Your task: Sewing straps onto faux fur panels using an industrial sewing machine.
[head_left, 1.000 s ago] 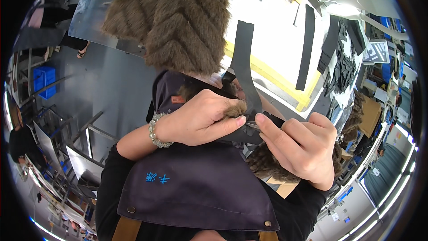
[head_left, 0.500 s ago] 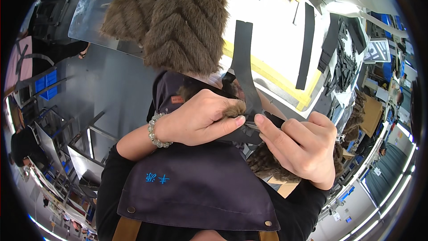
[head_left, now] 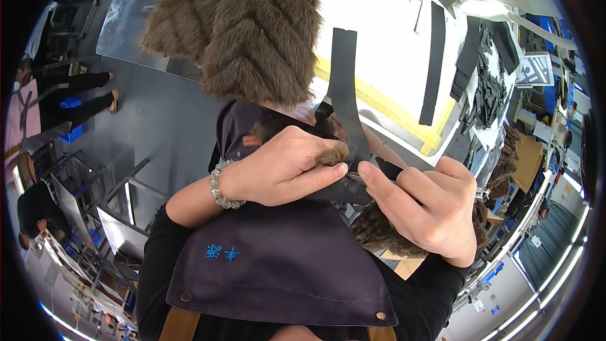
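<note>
While holding both hands close together, had the big fur [head_left: 262,38] at upper left, well beyond the left hand [head_left: 274,167]. Held the small fur [head_left: 331,155] in that hand, pinched between thumb and curled forefinger, without a visible gap, and with a tuft poking out above the thumb. Had the fur just left of the fingertips of the right hand [head_left: 426,205], so nearer to the left hand. Next along, had the black strip [head_left: 344,82] leading down toward both hands, with the long axis pointing away from the body and a bend rightward near the lower end. Could not tell if joined to the fur there, because of the covering fingers. Held a thin metal tool [head_left: 354,176] between right thumb and forefinger, closed narrow, with the tip pointed left, just beside the left thumb. Could not make out the tool's kind. Curled the other right fingers inward. Farther right, had a second strip [head_left: 432,66] flat on the white table [head_left: 394,57] and then heaped scraps [head_left: 486,72], both well apart from the fingers.
</note>
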The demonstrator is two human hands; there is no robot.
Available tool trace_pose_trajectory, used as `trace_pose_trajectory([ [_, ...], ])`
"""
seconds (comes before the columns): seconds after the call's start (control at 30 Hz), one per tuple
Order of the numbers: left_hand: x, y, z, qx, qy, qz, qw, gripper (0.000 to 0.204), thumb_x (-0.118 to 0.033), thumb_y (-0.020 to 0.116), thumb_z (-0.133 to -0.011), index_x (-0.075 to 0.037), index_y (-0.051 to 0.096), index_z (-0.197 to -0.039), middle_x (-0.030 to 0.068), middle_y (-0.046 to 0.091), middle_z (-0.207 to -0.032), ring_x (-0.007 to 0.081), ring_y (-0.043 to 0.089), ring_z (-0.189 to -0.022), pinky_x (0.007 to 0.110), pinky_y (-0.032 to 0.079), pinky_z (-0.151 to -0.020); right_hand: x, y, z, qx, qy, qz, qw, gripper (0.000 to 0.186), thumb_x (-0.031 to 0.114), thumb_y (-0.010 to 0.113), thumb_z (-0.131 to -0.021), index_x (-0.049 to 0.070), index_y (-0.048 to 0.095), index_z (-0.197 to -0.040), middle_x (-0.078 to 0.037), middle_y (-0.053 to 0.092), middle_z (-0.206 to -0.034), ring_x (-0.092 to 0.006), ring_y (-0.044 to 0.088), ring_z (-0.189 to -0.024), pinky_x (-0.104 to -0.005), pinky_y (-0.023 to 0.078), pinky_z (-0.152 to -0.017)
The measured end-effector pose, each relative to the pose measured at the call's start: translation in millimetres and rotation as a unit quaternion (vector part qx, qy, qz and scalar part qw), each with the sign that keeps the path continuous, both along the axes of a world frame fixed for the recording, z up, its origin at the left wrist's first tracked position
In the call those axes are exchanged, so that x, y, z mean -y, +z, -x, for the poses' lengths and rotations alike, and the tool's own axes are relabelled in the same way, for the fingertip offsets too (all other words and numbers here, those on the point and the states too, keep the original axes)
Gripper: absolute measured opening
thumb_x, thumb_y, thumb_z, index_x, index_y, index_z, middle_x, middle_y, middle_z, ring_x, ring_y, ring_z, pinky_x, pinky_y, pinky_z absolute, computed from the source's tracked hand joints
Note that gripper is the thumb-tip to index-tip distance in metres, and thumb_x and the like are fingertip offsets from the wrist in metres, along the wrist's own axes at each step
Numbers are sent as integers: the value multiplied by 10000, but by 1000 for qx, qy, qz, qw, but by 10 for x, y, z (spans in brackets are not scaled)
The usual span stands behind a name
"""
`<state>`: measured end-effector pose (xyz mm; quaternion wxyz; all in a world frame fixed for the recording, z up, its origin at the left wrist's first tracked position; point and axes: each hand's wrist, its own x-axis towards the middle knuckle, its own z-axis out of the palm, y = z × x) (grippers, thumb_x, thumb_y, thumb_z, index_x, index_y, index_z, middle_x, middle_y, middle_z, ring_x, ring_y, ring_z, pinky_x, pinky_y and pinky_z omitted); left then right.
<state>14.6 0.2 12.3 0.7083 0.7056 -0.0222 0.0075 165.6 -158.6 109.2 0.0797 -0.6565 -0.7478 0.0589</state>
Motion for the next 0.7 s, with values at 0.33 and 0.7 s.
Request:
trace_pose_trajectory([
  [0.33, 3, -20, 17, -5, 2, 14, 1000, 251, -179, 535, -911, 70, 563, -923, 153, 457, -566, 292, 504, -511, 346, 383, -502, -27, 15, 3, 7, 14, 13, 1000, 422, 122, 623, -570, 108, 706, -983, 52, 292, -570, -54, 359, -413, -219, 310, -470],
  [0.7, 10, -16, 23, 13, 8, 0, 1000, 256, -180, 544, -910, 75, 566, -917, 150, 452, -562, 280, 498, -501, 343, 382, -499, -3, -30, 1, 5, 23, -16, 1000, 386, 119, 635, -573, 119, 707, -953, 60, 290, -557, -45, 343, -415, -211, 296, -482],
])
